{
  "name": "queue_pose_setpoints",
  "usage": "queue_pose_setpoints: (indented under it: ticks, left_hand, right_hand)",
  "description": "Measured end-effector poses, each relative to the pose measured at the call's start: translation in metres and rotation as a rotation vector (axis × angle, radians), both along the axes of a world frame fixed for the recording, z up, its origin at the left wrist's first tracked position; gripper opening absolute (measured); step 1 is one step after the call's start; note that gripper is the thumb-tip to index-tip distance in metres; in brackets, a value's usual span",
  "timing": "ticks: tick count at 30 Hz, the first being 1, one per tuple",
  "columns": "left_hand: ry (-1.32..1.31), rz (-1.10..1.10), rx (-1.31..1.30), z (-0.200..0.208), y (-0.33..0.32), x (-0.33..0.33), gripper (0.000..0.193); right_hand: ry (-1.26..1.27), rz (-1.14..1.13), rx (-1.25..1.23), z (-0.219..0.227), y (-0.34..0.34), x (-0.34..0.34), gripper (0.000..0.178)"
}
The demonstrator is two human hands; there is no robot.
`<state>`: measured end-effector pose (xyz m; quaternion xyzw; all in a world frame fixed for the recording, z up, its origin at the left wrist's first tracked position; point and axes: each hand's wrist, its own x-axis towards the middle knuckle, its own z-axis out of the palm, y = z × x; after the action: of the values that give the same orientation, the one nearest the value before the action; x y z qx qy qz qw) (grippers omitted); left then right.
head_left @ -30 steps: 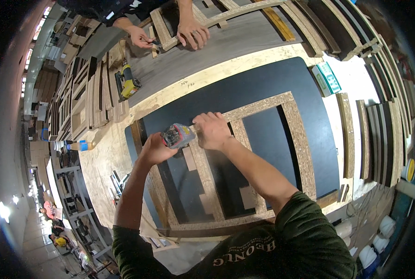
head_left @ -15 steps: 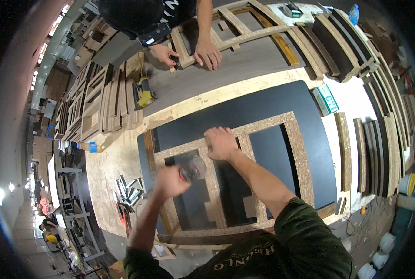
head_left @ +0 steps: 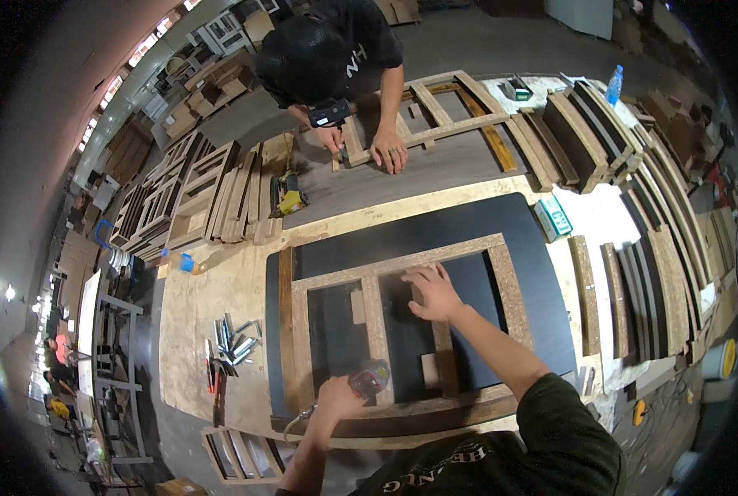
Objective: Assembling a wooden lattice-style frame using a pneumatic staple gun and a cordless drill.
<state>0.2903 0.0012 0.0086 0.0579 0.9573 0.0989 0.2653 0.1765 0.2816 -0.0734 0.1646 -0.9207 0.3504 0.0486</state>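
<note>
My left hand is closed around an air staple gun, held over the near end of a slat in a chipboard frame. A hose trails from the tool beside my wrist. My right hand has its fingers apart, just below the frame's far rail, at the top of another slat; whether it touches the wood I cannot tell. The frame lies on a dark panel with rounded corners. Small wood blocks sit against the slats.
Silver staple strips and red-handled pliers lie at left. Across the table a co-worker handles another frame, near a yellow power tool. Wood strips and a green box are at right.
My left hand has brought the staple gun nearer to me, from mid-frame to the slat's near end. My right hand has left the far rail and moved right. The whole view has shifted.
</note>
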Motion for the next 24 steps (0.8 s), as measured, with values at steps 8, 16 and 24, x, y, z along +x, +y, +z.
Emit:
queue_pose_setpoints:
  ticks: [8,16,24]
  left_hand:
    - [0.073,0.07,0.073,-0.003,0.002,0.01,0.034]
    - [0.035,0.119,0.074,-0.013,-0.007,0.003,0.044]
    - [0.008,0.151,0.118,-0.039,-0.03,0.005,0.048]
  right_hand:
    - [0.057,-0.088,-0.085,0.008,0.089,0.056,0.045]
    - [0.12,-0.172,-0.085,0.005,0.132,0.054,0.044]
    - [0.097,-0.159,0.125,-0.006,0.12,-0.005,0.055]
